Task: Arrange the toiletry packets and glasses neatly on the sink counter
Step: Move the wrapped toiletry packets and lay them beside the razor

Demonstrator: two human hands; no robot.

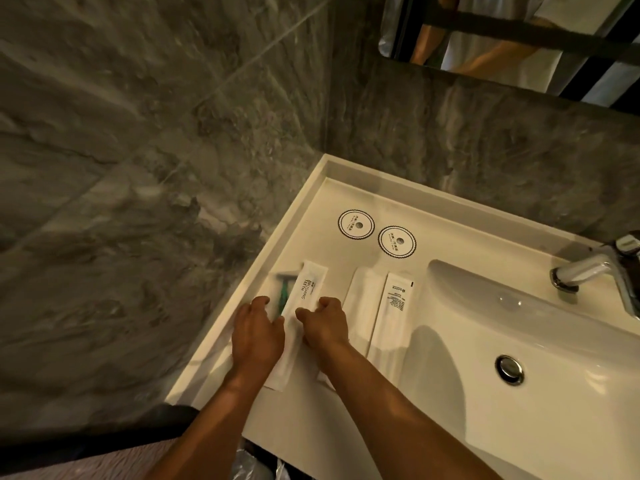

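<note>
Several white toiletry packets lie side by side on the white sink counter [349,202]. A long packet marked BRUSHING TEETH [304,289] lies over a clear razor packet with a green handle [282,289]. My left hand [256,334] presses on the razor packet's near end. Resting on the toothbrush packet's right edge is my right hand [325,327], fingers curled. Further right lie a plain white packet [363,303] and a printed packet [391,313]. Two round paper coasters [356,224] [397,242] sit behind them. No glasses are in view.
The basin [519,327] with its metal drain [509,369] takes up the right side, with a chrome faucet [595,268] behind it. Grey stone walls close the left and back. A mirror [519,39] hangs at the top right. Plastic bags show below the counter's front edge.
</note>
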